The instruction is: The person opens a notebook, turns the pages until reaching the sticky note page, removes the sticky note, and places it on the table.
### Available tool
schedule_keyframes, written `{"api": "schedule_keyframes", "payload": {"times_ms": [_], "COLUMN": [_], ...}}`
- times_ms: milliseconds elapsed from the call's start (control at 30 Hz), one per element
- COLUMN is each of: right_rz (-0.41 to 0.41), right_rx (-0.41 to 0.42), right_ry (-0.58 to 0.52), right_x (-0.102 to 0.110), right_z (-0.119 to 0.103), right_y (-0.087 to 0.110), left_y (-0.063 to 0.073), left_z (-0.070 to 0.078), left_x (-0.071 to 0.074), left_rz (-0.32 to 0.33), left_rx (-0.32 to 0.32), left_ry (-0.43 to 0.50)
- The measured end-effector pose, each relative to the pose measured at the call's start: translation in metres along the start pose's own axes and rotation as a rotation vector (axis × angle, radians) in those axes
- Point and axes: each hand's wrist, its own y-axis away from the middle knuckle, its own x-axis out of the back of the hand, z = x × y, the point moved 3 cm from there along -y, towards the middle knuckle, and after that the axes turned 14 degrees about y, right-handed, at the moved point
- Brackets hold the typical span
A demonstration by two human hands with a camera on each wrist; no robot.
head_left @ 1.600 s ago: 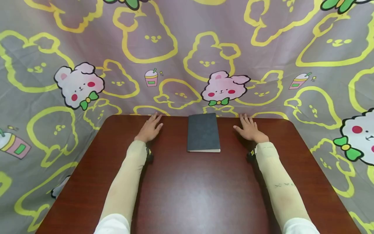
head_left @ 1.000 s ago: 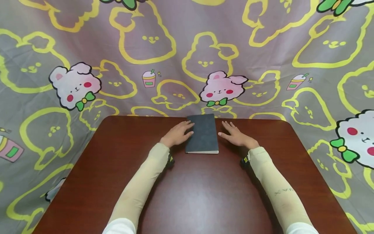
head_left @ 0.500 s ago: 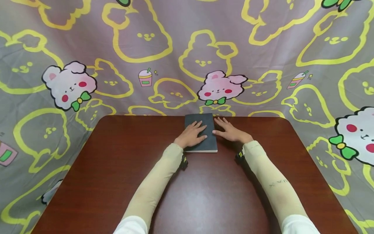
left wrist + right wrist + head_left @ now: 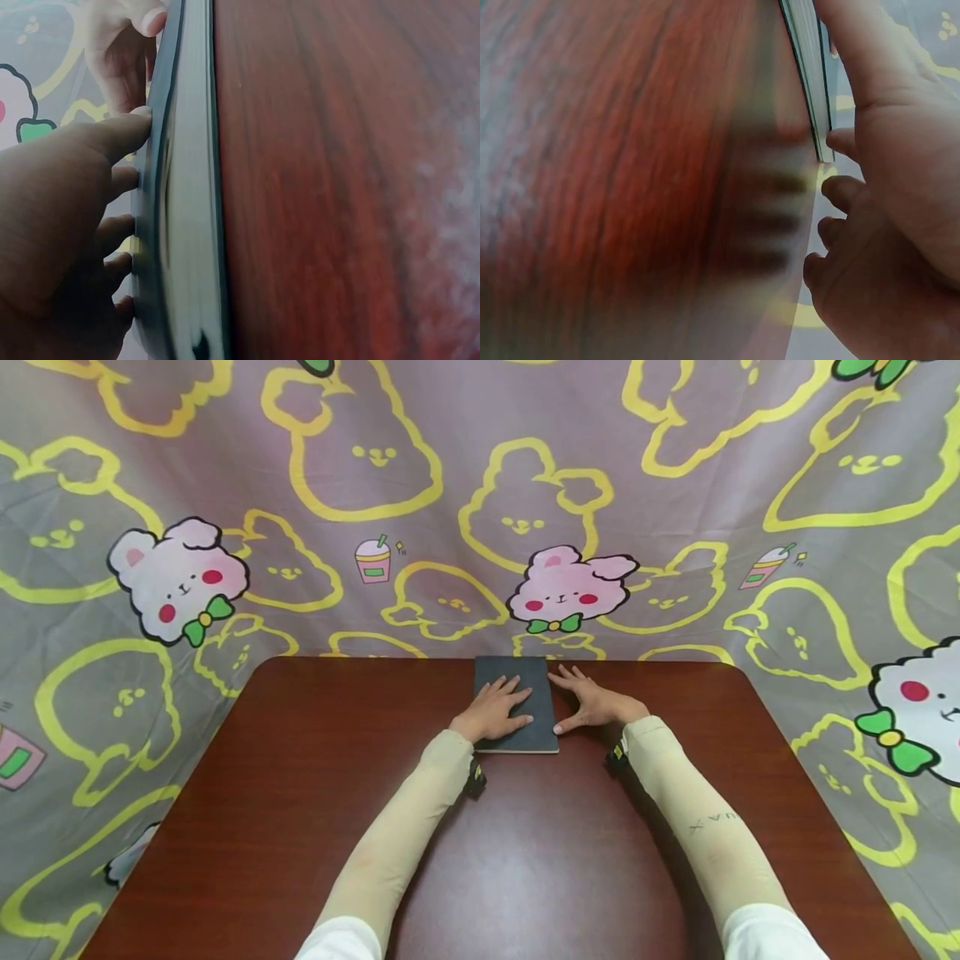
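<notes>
A closed notebook (image 4: 536, 672) with a dark blue-grey cover lies flat at the back middle of the table. My left hand (image 4: 491, 710) rests on its cover, fingers spread; in the left wrist view the fingertips touch the cover above the pale page edges (image 4: 191, 187). At the notebook's right side is my right hand (image 4: 596, 703), its thumb by the near right corner and its fingers spread toward the far right edge. The right wrist view shows the right thumb close along the notebook's side and the other fingers extended past its corner.
The reddish-brown wooden table (image 4: 525, 860) has rounded far corners. A patterned curtain (image 4: 427, 460) with cartoon bears and rabbits hangs right behind it and along both sides. A small dark device (image 4: 475, 777) sits at my left wrist, another (image 4: 617, 758) at my right.
Both hands have come inward from either side of the notebook. The left hand moved right onto the cover; the right moved left to the right edge, its thumb now spread toward the near corner.
</notes>
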Motion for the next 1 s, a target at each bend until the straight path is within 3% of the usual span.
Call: {"api": "schedule_keyframes", "payload": {"times_ms": [800,1000], "right_rz": [0.039,0.078], "right_rx": [0.034,0.061], "right_ry": [-0.072,-0.078], "right_x": [-0.004,0.008], "right_z": [0.004,-0.001], "right_y": [-0.001,0.002], "left_y": [-0.003,-0.001], "left_z": [0.004,0.009], "left_x": [0.004,0.013], "left_rz": [0.032,0.054], "left_rx": [0.01,-0.029], "left_ry": [0.029,0.035]}}
